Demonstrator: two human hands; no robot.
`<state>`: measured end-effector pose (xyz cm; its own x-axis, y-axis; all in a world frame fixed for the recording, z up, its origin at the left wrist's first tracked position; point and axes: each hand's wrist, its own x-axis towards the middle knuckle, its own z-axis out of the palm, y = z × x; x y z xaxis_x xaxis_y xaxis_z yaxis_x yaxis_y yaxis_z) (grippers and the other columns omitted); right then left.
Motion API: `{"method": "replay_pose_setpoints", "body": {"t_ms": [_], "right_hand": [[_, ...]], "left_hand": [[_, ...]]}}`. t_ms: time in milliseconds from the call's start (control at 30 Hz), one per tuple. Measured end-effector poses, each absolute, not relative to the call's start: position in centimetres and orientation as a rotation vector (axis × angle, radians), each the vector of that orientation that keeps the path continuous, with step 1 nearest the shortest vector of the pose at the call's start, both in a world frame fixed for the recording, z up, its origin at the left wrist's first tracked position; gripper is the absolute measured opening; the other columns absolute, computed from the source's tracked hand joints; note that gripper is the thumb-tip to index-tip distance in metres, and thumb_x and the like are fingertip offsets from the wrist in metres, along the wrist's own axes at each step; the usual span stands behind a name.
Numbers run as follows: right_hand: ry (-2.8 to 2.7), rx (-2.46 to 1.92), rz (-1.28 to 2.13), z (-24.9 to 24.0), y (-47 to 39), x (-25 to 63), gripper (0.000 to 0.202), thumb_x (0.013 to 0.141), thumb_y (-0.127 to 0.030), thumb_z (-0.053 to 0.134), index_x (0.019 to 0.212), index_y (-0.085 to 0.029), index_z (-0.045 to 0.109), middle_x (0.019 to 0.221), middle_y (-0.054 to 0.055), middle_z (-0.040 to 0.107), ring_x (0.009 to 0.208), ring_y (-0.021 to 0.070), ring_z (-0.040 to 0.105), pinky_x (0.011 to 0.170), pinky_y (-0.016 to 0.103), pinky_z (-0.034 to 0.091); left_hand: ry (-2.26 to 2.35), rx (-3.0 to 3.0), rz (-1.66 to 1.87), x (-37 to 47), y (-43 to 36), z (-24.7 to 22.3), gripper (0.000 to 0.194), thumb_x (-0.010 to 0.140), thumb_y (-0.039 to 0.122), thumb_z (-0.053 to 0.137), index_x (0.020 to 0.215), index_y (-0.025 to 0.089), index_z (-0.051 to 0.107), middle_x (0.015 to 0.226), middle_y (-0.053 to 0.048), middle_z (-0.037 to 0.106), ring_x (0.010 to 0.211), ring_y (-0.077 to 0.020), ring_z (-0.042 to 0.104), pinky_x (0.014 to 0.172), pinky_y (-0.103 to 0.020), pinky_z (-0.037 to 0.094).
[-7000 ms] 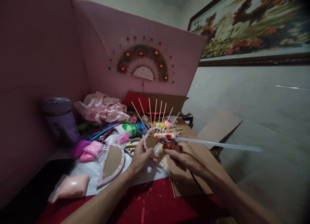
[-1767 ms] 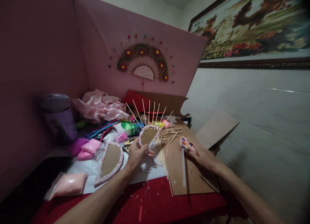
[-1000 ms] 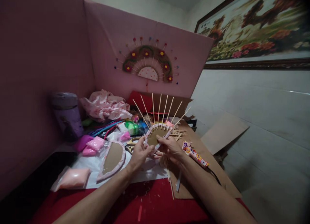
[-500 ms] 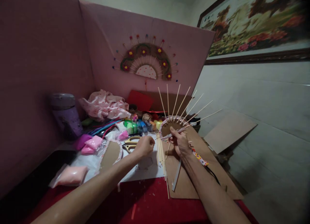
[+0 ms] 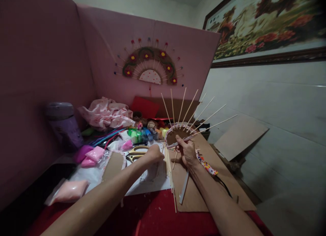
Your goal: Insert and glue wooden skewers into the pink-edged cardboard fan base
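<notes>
My right hand (image 5: 187, 151) pinches a half-round cardboard piece (image 5: 175, 134), thumb on its face. Its edge is wrapped in pale patterned fabric, and several thin wooden sticks fan out from the curved rim. My left hand (image 5: 155, 154) is closed beside the bundle of loose wooden sticks (image 5: 170, 174); a slanting stick seems to pass through its fingers, most of it hidden. Just left of that hand are gold-handled scissors (image 5: 136, 154). A second fabric-edged cardboard piece (image 5: 113, 166) lies farther left.
A brown board (image 5: 196, 198) carries a metal ruler (image 5: 184, 188) and a patterned fabric strip (image 5: 207, 166). Bags of coloured clay (image 5: 142, 135), pink cloth (image 5: 105, 113) and a purple tumbler (image 5: 63, 125) stand behind. A decorated fan (image 5: 150, 64) hangs on the pink panel.
My left hand has moved slightly right and down, closer to the loose sticks. The cardboard piece with its fanned sticks has shifted slightly left in view, still in my right hand.
</notes>
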<state>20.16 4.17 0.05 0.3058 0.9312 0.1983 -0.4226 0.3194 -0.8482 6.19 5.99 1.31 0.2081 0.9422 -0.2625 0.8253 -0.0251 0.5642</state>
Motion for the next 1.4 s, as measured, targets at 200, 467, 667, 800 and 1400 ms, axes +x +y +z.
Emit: {"method": "replay_pose_setpoints", "body": {"t_ms": [200, 467, 667, 800, 1400], "right_hand": [[-0.814, -0.806, 1.021, 0.0, 3.9, 20.1, 0.04, 0.056, -0.038, 0.083, 0.052, -0.017, 0.048, 0.042, -0.006, 0.049, 0.036, 0.0052, 0.041, 0.033, 0.016, 0.03], [-0.822, -0.884, 1.027, -0.3, 3.5, 19.3, 0.041, 0.064, -0.047, 0.077, 0.055, -0.018, 0.05, 0.037, -0.004, 0.053, 0.03, 0.0062, 0.043, 0.029, 0.015, 0.03], [-0.875, -0.879, 1.115, -0.8, 2.9, 18.3, 0.04, 0.067, -0.047, 0.074, 0.056, -0.017, 0.051, 0.037, -0.002, 0.056, 0.028, 0.0071, 0.045, 0.028, 0.015, 0.033], [-0.945, -0.879, 1.193, -1.3, 2.6, 17.8, 0.036, 0.068, -0.044, 0.075, 0.058, -0.016, 0.055, 0.039, -0.001, 0.057, 0.028, 0.0072, 0.044, 0.028, 0.016, 0.033], [-1.223, -1.0, 1.255, -0.9, 0.7, 16.0, 0.033, 0.071, -0.037, 0.072, 0.05, -0.014, 0.062, 0.04, 0.001, 0.059, 0.035, 0.0084, 0.049, 0.04, 0.019, 0.037]], "left_hand": [[1.469, 1.71, 0.259, 2.8, 4.1, 2.5, 0.027, 0.062, 0.019, 0.053, 0.036, 0.018, 0.046, 0.029, 0.0, 0.041, 0.026, -0.0096, 0.035, 0.031, -0.021, 0.027], [0.964, 1.374, 0.453, -3.5, 3.4, 5.2, 0.006, 0.059, 0.018, 0.054, 0.053, 0.017, 0.053, 0.042, -0.004, 0.058, 0.023, -0.0051, 0.031, 0.026, -0.016, 0.014], [0.826, 1.165, 0.966, -3.8, 5.1, 5.8, 0.011, 0.062, 0.019, 0.056, 0.068, 0.018, 0.046, 0.061, -0.004, 0.067, 0.033, -0.0105, 0.053, 0.029, -0.016, 0.032], [0.766, 1.059, 1.203, -3.1, 5.7, 5.1, 0.016, 0.067, 0.019, 0.057, 0.073, 0.018, 0.042, 0.068, -0.004, 0.068, 0.046, -0.0142, 0.063, 0.039, -0.02, 0.046], [0.756, 0.862, 1.463, -3.3, 5.3, 2.4, 0.033, 0.057, 0.018, 0.082, 0.075, 0.012, 0.055, 0.064, -0.002, 0.067, 0.062, -0.0158, 0.069, 0.059, -0.023, 0.056]]}}
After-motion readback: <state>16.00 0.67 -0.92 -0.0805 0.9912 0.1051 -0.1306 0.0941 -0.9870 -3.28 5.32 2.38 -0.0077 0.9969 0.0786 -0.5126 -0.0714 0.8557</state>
